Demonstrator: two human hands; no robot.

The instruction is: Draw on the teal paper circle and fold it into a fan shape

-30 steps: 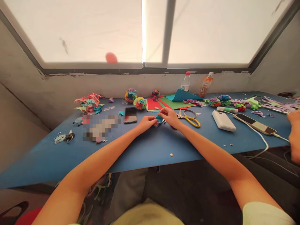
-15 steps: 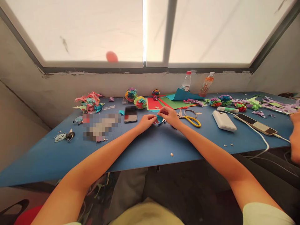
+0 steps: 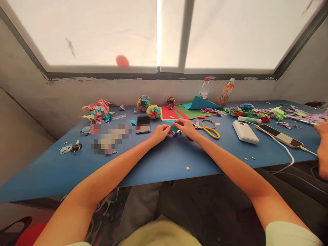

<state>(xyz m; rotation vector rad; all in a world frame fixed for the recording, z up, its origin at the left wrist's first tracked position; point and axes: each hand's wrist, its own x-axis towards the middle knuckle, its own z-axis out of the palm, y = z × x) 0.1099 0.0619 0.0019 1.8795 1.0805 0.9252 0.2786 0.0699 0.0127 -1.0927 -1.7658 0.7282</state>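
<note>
My left hand [image 3: 160,132] and my right hand [image 3: 186,127] meet over the middle of the blue table [image 3: 159,160]. Between their pinched fingertips sits a small folded piece of teal paper [image 3: 174,129]. Both hands are closed on it, just above the tabletop. Yellow-handled scissors [image 3: 208,130] lie right of my right hand. A stack of red, green and teal paper sheets [image 3: 184,112] lies just behind my hands.
Paper flower balls [image 3: 153,111] and paper scraps [image 3: 98,111] lie along the back. A black phone [image 3: 142,124], a white power bank [image 3: 244,132], a cabled phone [image 3: 279,135], a glue stick [image 3: 248,119] and two bottles [image 3: 225,91] are on the table. Another person's hand [image 3: 323,147] shows at the right edge.
My hands have shifted slightly while working the teal paper; both still pinch it in the same spot. Nothing else has moved.
</note>
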